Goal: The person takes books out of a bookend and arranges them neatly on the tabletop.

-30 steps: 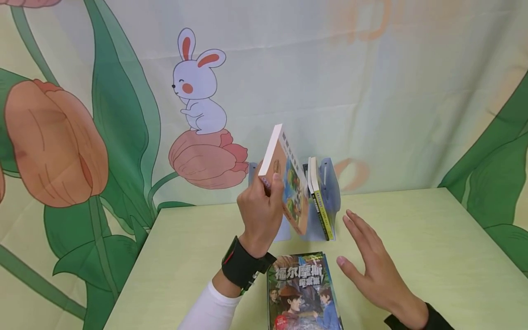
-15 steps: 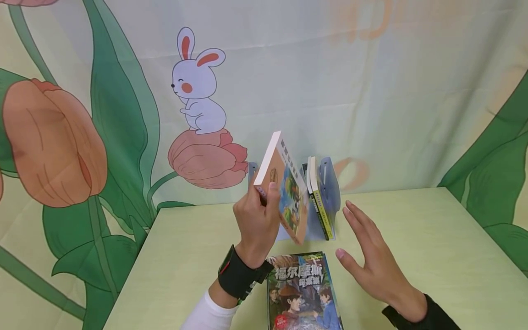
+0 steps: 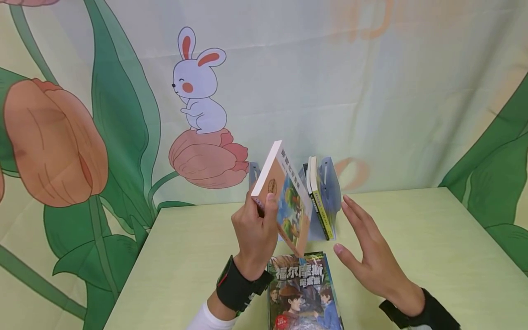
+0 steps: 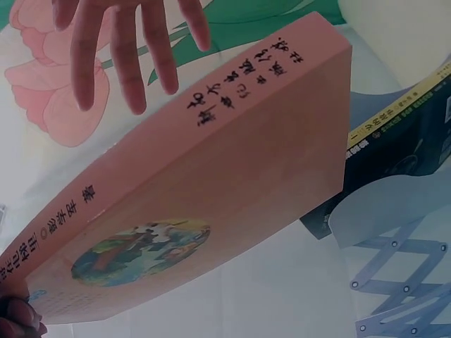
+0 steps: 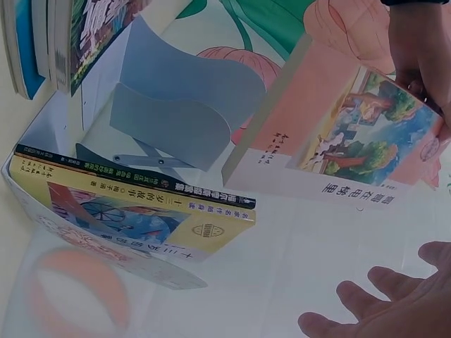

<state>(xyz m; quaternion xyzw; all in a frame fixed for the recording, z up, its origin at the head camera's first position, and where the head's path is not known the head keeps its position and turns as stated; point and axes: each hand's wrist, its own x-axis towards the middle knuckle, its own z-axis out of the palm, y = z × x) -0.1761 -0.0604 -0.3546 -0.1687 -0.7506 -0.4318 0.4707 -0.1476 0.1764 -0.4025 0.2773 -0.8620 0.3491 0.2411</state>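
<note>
My left hand [image 3: 253,231] grips a thick pink-orange book [image 3: 294,206] by one end, thumb on its illustrated cover. The book is held tilted above the table, its lower corner overlapping the top book of a stack [image 3: 303,293] in the head view. Its pink spine [image 4: 155,141] faces up in the left wrist view. To the right, my right hand [image 3: 377,261] hovers with fingers extended and holds nothing. Behind the held book stands a blue expandable bookend [image 3: 331,185]. A yellow-spined book [image 3: 321,213] and a black-spined book [image 5: 134,172] lean together inside its right side.
The stacked books lie flat at the table's [image 3: 198,256] near middle, a detective comic cover on top. A printed cloth [image 3: 288,82] with a rabbit and tulips hangs right behind the table's back edge.
My left hand has drawn the book down and toward me, away from the bookend. My right hand has shifted slightly up and left. The standing and stacked books stay put.
</note>
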